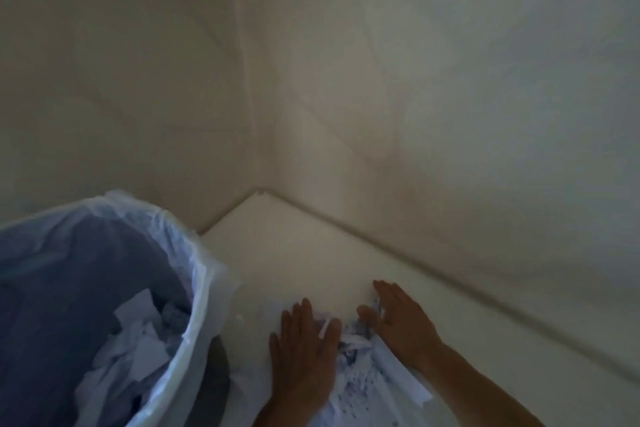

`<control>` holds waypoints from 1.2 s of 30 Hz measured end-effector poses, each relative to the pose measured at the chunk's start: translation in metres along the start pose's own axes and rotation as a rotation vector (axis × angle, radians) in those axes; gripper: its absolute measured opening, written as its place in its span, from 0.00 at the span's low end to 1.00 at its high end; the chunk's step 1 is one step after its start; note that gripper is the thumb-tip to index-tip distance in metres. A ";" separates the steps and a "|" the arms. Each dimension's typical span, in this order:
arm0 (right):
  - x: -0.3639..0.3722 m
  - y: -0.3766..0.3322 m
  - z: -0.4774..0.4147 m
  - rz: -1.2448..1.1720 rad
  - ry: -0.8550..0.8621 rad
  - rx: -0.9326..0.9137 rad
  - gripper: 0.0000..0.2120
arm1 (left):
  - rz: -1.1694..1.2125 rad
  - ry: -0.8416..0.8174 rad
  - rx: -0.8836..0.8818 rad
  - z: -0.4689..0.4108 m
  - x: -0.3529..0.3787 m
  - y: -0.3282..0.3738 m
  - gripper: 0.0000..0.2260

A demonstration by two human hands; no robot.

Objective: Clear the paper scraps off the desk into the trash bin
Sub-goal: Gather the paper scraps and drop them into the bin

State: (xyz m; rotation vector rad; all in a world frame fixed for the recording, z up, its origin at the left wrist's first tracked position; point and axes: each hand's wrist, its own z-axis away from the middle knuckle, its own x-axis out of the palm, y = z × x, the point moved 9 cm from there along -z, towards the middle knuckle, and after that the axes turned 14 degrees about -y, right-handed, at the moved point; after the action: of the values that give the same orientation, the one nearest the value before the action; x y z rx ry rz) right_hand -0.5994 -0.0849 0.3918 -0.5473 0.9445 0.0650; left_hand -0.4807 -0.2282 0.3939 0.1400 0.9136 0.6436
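With both hands, left (304,354) and right (401,326), spread flat, we flank light, loose paper scraps (356,367) beside the trash bin (194,315), best scooped from underneath.

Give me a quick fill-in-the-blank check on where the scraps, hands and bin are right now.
1. The paper scraps on the desk lie ____ the left hand and the right hand.
2. The trash bin is lined with a plastic ____.
3. The bin stands to the ____ of both hands.
4. Inside the bin there is already ____.

Missing words: between; bag; left; paper
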 end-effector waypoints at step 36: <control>0.051 -0.045 0.107 0.274 -0.225 -0.355 0.54 | -0.297 0.026 0.392 0.062 0.041 -0.027 0.55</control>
State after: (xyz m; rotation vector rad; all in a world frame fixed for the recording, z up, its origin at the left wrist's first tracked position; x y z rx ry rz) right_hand -0.4763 -0.0828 0.4201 -0.7175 0.7846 0.5382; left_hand -0.4027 -0.2176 0.3934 0.3396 1.0540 0.1864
